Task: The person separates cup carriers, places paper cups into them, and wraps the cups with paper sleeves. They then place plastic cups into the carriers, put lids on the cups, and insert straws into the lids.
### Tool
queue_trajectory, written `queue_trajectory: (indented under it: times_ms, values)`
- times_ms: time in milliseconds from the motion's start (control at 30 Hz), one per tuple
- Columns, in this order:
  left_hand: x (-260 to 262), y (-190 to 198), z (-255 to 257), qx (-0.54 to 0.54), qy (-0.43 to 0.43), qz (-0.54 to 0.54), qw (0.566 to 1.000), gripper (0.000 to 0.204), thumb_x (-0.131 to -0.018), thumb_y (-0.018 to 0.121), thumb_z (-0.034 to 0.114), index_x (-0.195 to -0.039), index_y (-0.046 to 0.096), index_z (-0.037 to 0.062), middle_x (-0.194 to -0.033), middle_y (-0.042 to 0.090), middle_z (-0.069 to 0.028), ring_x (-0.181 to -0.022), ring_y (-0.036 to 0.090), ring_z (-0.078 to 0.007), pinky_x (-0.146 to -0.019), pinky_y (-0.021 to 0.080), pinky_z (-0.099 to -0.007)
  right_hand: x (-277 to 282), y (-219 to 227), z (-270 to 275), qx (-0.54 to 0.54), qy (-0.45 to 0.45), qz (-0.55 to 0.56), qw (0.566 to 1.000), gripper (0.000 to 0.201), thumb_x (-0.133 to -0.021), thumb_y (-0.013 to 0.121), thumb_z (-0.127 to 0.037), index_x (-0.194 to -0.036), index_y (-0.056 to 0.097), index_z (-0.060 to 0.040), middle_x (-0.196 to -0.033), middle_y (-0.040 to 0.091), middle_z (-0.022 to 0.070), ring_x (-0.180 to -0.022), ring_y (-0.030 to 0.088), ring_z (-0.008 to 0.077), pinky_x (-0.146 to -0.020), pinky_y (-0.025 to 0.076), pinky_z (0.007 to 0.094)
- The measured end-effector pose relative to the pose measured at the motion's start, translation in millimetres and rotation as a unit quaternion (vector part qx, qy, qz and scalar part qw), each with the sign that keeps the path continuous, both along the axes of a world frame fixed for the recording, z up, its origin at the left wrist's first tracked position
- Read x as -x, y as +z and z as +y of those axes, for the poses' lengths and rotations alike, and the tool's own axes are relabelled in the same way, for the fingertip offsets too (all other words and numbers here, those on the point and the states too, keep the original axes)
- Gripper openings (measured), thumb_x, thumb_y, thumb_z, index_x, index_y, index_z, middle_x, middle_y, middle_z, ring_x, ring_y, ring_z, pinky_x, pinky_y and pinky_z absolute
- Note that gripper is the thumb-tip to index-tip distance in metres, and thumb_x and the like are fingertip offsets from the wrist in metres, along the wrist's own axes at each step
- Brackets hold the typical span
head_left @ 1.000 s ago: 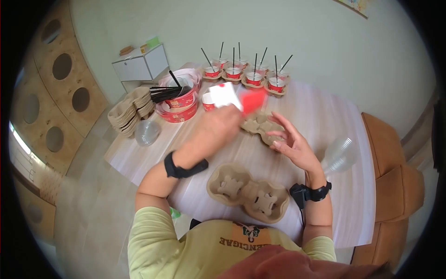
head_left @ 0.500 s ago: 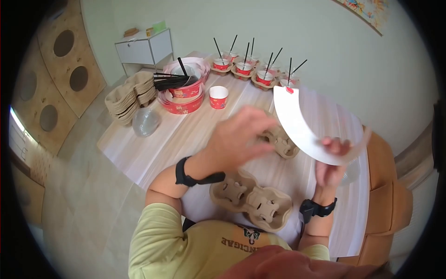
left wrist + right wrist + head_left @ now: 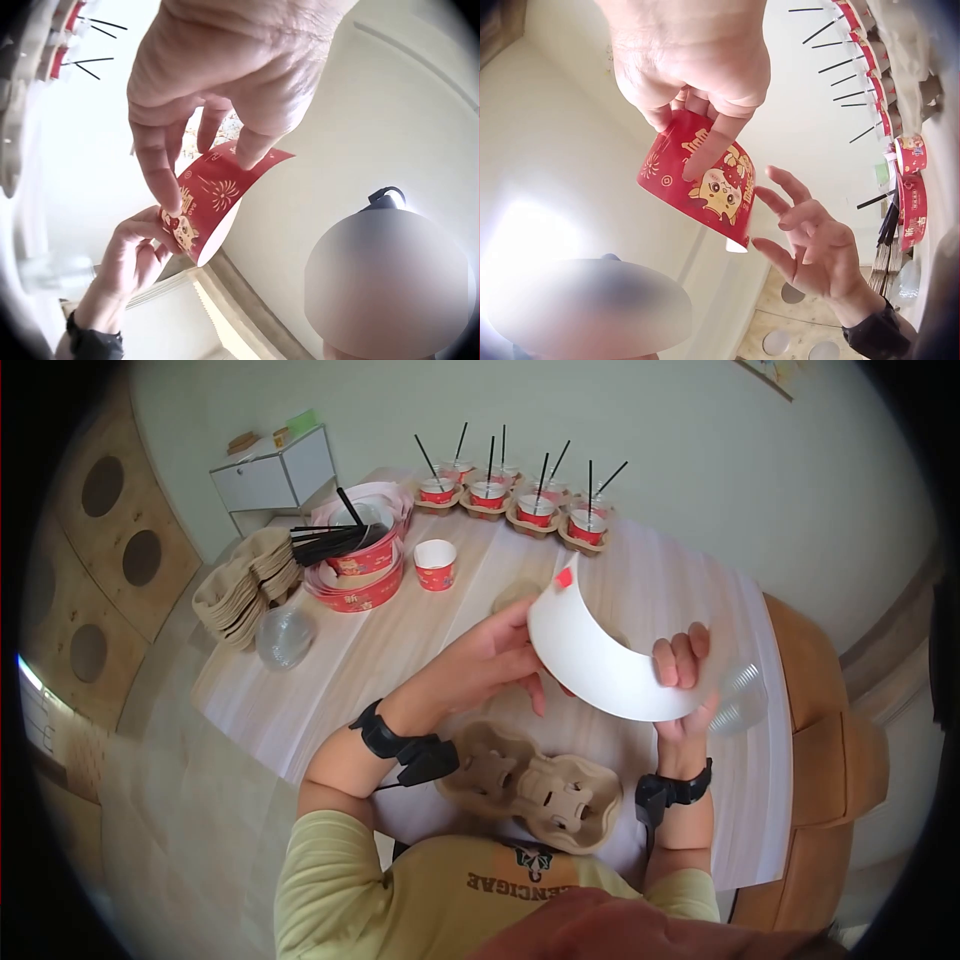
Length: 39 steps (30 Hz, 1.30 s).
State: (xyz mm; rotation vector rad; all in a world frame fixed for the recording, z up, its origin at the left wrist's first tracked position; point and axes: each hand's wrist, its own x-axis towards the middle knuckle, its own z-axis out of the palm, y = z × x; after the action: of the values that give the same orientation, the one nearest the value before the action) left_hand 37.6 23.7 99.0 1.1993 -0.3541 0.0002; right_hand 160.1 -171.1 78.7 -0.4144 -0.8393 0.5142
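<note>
In my right hand (image 3: 686, 685) I grip one end of a curved paper sleeve (image 3: 605, 665); its white side faces the head camera. The right wrist view shows its red printed face (image 3: 697, 176) under the curled fingers of the right hand (image 3: 694, 67). My left hand (image 3: 485, 665) is at the sleeve's other end, fingers loosely bent and spread; whether the tips touch the sleeve I cannot tell. A cardboard cup carrier (image 3: 530, 785) lies close to my body. A red paper cup (image 3: 435, 567) stands upright beyond the left hand.
Cups with black straws stand in carriers (image 3: 533, 525) along the far edge. At the left are red tubs (image 3: 355, 595) with straws, stacked carriers (image 3: 228, 605) and clear lids (image 3: 285, 638). Stacked clear plastic pieces (image 3: 740, 700) lie at the right, beside a brown chair (image 3: 825, 730).
The sleeve has passed from the left hand to the right and turned its white side toward the head camera. The left hand has since moved to its free end.
</note>
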Motion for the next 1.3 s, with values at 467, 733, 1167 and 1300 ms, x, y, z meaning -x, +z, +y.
queue_trajectory:
  times_ms: [467, 733, 1167, 1300]
  values:
    - [-2.4, -6.2, 11.0, -0.046, 0.009, -0.127, 0.991, 0.026, -0.084, 0.058, 0.031, -0.076, 0.048, 0.0077, -0.077, 0.049, -0.0059, -0.068, 0.043, -0.0123, -0.065, 0.034, -0.023, 12.9, 9.2, -1.1, 0.185, -0.085, 0.056, 0.977, 0.019, -0.082, 0.054, -0.02, -0.089, 0.049, -0.0036, -0.068, 0.053, 0.0027, -0.056, 0.05, 0.0111, -0.052, 0.04, 0.021]
    - [-5.2, -14.3, 21.8, 0.035, -0.037, -0.09, 0.995, 0.008, -0.084, 0.056, 0.011, -0.085, 0.054, 0.0031, -0.085, 0.053, -0.0041, -0.067, 0.052, -0.0072, -0.055, 0.044, -0.0192, 9.5, 8.1, -11.0, 0.336, -0.08, -0.143, 0.928, 0.01, -0.079, 0.061, -0.009, -0.077, 0.054, -0.0021, -0.07, 0.055, -0.003, -0.062, 0.048, 0.001, -0.056, 0.037, 0.0162]
    - [-3.2, -2.7, 20.0, -0.207, 0.083, 0.041, 0.974, 0.008, -0.081, 0.061, 0.01, -0.086, 0.059, 0.0047, -0.075, 0.056, 0.0026, -0.062, 0.052, -0.003, -0.056, 0.043, -0.0174, 11.3, 13.2, -10.4, 0.456, -0.116, -0.277, 0.838, 0.012, -0.077, 0.06, -0.006, -0.068, 0.054, -0.0006, -0.059, 0.048, -0.0035, -0.058, 0.04, 0.0019, -0.054, 0.035, 0.0194]
    - [-5.4, -7.4, 19.6, -0.196, 0.06, 0.015, 0.979, 0.008, -0.08, 0.061, 0.008, -0.086, 0.06, 0.0044, -0.077, 0.055, 0.0031, -0.063, 0.051, -0.0025, -0.058, 0.041, -0.0176, 11.0, 18.6, -11.8, 0.448, -0.082, -0.293, 0.84, 0.011, -0.077, 0.059, -0.006, -0.069, 0.055, 0.0005, -0.06, 0.049, -0.0034, -0.059, 0.041, 0.0019, -0.055, 0.036, 0.0195]
